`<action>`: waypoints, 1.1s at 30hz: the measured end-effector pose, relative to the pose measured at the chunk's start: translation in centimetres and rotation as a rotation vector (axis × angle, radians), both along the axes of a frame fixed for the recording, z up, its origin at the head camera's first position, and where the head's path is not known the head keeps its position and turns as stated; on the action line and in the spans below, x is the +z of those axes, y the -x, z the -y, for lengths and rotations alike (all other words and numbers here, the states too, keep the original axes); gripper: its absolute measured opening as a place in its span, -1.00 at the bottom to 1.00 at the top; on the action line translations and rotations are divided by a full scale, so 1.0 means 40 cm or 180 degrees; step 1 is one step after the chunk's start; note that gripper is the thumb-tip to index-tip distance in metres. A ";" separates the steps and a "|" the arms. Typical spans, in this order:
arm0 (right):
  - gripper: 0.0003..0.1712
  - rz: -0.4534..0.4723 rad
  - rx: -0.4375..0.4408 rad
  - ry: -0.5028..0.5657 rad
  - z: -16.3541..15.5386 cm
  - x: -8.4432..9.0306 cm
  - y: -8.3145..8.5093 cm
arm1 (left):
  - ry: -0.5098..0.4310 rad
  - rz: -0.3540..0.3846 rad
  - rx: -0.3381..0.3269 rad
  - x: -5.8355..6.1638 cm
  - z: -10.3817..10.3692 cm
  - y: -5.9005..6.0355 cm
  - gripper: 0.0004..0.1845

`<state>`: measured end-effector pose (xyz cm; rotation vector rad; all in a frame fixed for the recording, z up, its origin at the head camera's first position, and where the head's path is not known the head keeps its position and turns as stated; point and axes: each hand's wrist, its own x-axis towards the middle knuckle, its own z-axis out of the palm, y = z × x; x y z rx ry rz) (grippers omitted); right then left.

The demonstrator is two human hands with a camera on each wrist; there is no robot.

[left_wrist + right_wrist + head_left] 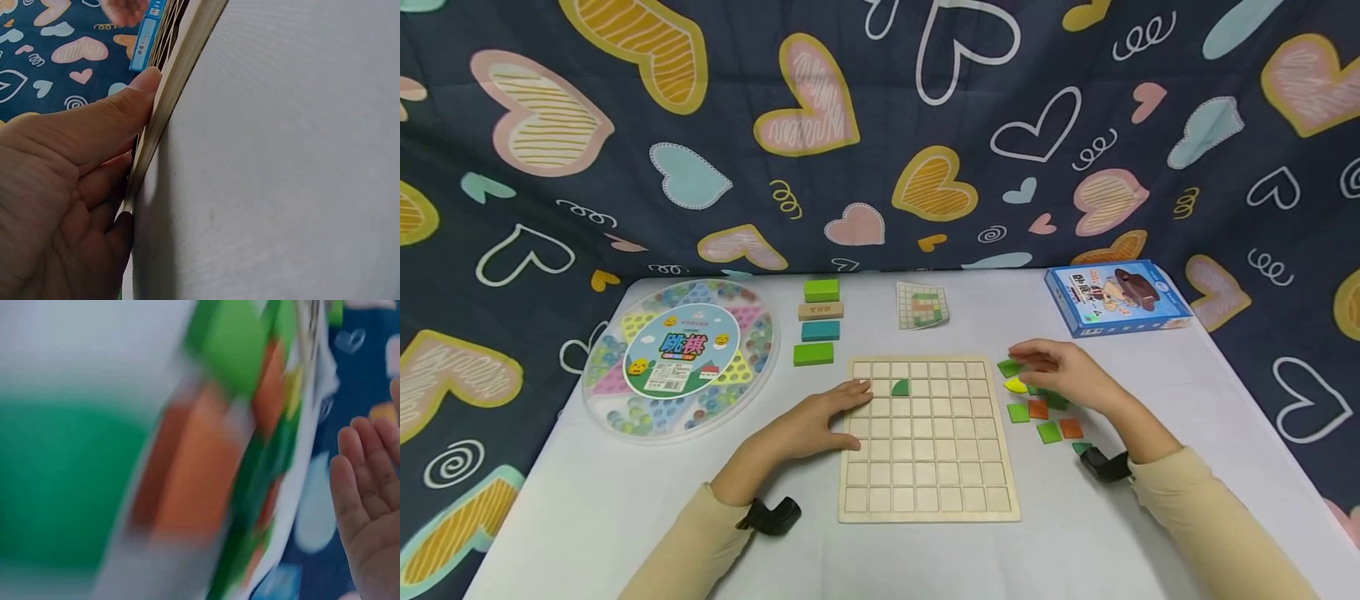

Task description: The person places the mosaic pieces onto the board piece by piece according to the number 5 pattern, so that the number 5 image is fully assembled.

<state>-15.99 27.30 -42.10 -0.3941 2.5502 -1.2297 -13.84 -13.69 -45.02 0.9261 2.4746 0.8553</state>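
Observation:
A light wooden grid board point(929, 516) lies in the middle of the white table. One dark green quarter-round tile point(901, 387) sits in a cell near its top. My left hand point(808, 425) rests against the board's left edge, thumb and fingers spread along it; the left wrist view shows the thumb point(119, 115) touching the rim. Right of the board are several small tiles, among them a light green square point(1018, 412), an orange square point(1071, 428) and a yellow piece point(1016, 386). Over them hovers my right hand point(1063, 372), fingers extended, and it partly hides some tiles.
A round, clear-lidded marble game point(752, 333) lies at the left. Beside it are several small blocks point(821, 332) in a column. A printed pattern card point(922, 306) lies at the back, and a blue game box point(1116, 297) at the back right. A heart-patterned cloth point(865, 175) hangs behind.

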 end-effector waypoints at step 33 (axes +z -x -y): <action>-0.68 -0.0517 -0.0124 -0.0932 -0.090 -0.028 0.001 | -0.0057 -0.0029 0.0014 -0.006 0.005 -0.002 -0.19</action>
